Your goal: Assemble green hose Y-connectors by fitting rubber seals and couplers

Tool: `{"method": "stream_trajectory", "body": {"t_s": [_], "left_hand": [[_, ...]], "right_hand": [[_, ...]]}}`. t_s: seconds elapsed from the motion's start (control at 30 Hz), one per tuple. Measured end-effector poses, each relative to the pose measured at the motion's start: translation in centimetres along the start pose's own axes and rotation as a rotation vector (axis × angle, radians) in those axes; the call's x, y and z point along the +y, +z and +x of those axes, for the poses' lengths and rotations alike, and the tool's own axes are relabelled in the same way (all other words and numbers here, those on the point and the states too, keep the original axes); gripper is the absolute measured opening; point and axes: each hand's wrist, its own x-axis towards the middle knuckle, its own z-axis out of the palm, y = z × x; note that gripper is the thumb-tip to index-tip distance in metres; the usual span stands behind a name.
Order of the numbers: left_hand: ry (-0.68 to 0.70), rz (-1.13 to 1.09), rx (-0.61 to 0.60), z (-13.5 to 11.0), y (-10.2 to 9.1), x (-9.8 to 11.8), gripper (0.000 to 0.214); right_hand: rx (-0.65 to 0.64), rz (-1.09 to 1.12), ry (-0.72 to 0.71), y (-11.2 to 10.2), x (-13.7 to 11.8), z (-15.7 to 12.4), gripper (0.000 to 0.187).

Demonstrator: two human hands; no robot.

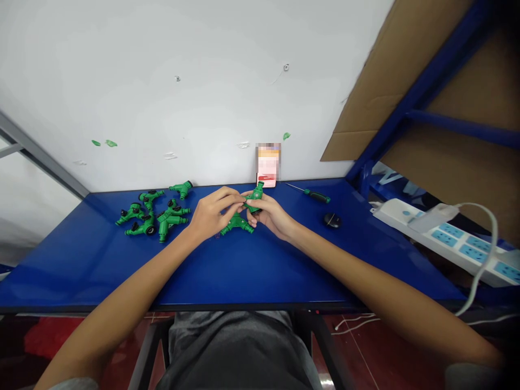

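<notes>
My right hand (270, 214) grips a green plastic hose connector (255, 196) held just above the blue table (244, 271). My left hand (213, 212) meets it from the left, its fingers pinched on the connector's left end. A second green Y-shaped connector (238, 223) lies on the table directly under both hands. To the left lies a pile of several more green connectors (156, 214), some with black caps.
A green-handled screwdriver (312, 194) lies at the back right of the table, with a small black round part (332, 220) in front of it. A small carton (268, 165) stands against the white wall. A white power strip (447, 238) and blue shelving stand to the right.
</notes>
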Motion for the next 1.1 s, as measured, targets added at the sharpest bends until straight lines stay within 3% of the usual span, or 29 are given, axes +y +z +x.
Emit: {"method": "stream_trajectory", "body": {"t_s": [0.27, 0.5, 1.1], "left_hand": [[-0.031, -0.077, 0.03, 0.17, 0.16, 0.17, 0.013], [-0.164, -0.145, 0.059, 0.46, 0.14, 0.66, 0.011], [-0.123, -0.132, 0.029, 0.55, -0.06, 0.76, 0.014]], "right_hand": [[0.007, 0.03, 0.015, 0.16, 0.01, -0.04, 0.039], [0.01, 0.012, 0.0, 0.16, 0.19, -0.01, 0.036], [0.031, -0.003, 0.0, 0.3, -0.03, -0.14, 0.036]]}}
